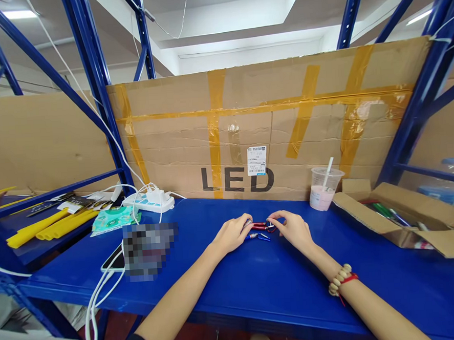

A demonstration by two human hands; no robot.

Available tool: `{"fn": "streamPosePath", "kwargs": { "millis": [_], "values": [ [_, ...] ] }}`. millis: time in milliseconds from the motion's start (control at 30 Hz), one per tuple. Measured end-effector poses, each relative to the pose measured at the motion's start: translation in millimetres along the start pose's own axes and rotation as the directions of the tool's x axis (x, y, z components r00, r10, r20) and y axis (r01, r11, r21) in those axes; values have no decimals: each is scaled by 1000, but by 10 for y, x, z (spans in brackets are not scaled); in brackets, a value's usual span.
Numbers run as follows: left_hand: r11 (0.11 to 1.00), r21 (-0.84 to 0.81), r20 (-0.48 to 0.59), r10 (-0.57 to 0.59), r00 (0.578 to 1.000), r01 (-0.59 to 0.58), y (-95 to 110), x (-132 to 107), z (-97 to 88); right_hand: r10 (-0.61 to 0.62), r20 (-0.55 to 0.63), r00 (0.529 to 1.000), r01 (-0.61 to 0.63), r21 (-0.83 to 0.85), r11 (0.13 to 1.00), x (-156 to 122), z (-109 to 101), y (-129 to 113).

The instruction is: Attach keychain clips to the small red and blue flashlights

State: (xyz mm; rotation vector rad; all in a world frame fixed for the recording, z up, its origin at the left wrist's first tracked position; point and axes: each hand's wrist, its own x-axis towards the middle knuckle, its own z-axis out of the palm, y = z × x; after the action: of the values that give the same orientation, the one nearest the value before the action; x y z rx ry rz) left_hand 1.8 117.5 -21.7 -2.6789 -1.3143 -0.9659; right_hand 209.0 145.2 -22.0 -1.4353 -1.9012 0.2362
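Observation:
My left hand is closed, its fingertips at the left ends of several slim, shiny red pen-like pieces lying on the blue tabletop. From the other side, my right hand has thumb and index finger pinched at the right ends of the red pieces, by a small silvery tip. Just in front of them lies a similar blue pen-like piece, and neither hand is plainly touching it. The fingers partly cover the red pieces, so their exact number and shape cannot be made out.
A plastic cup with a straw stands at the back right, beside an open cardboard box with pens inside. To the left are a white power strip, a green packet, a phone and white cables. Taped cardboard walls the back.

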Motion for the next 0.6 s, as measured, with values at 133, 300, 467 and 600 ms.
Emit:
{"fn": "streamPosePath", "kwargs": {
  "millis": [133, 300, 467, 600],
  "values": [
    [1000, 4, 7, -1, 1000, 1, 0, -4, -9, -32, -4, 999, 32, 1, 999, 6, 16, 41],
    [999, 29, 31, -23, 999, 22, 0, -9, 0, -16, -2, 1000, 16, -23, 1000, -7, -4, 20],
    [999, 12, 39, -52, 998, 52, 2, -8, 6, 60, -65, 996, -64, -62, 996, -18, -45, -20],
    [998, 0, 23, -68, 997, 68, 5, -12, -4, 84, -75, 994, -86, -31, 996, -23, -65, -28]
  ]
}}
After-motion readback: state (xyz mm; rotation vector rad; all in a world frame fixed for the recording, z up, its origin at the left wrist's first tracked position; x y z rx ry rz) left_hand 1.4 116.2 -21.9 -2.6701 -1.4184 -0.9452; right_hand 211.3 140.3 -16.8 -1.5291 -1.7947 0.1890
